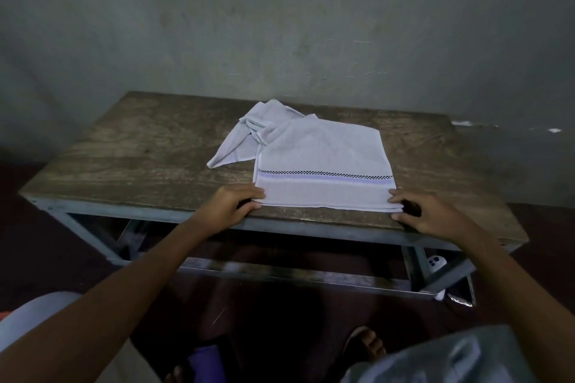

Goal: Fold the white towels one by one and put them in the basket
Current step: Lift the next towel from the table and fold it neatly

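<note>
A white towel (323,158) with a purple stripe and a dark checked line lies spread on the wooden table (130,152), its near edge along the table's front. My left hand (231,204) pinches its near left corner. My right hand (431,214) pinches its near right corner. Behind it a second white towel (245,134) lies crumpled, partly under the first. No basket is in view.
The table stands on a grey metal frame (280,274) against a grey wall. A white object (435,263) sits on the floor under the right side. A grey shiny bundle (451,357) fills the bottom right corner, and a pale shape (34,314) lies at bottom left.
</note>
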A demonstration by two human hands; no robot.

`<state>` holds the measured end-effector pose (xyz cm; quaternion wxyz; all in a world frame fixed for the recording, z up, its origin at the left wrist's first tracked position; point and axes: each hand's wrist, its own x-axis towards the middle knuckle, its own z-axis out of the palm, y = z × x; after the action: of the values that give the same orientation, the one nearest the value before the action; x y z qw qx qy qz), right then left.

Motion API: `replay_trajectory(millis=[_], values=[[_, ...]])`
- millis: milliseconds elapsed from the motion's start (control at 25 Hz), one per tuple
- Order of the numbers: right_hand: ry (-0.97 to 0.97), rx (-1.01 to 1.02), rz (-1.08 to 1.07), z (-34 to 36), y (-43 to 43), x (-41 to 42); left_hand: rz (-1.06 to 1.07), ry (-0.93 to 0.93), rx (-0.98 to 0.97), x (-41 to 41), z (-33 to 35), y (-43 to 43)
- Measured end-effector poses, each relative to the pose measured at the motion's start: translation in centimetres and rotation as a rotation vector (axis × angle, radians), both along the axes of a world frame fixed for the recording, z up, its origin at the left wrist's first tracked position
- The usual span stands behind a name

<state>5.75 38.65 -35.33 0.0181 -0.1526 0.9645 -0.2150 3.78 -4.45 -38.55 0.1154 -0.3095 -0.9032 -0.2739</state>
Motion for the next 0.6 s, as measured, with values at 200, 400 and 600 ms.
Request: replay_trajectory(millis=[200,400,600], values=[[0.269,0.235,0.085,-0.2,-0.6,-0.1,-0.038,0.432,-0.373,-1.1,0.8,-1.0],[0.338,0.342,0.105,0.1,-1.3,-0.6,-0.007,0.529,-0.506,-1.5,3.4,1.0],[0.224,0.366,-0.009,7.4,-2.3,-0.9,0.025,0.372,-0.502,-2.8,10.7,1.2]])
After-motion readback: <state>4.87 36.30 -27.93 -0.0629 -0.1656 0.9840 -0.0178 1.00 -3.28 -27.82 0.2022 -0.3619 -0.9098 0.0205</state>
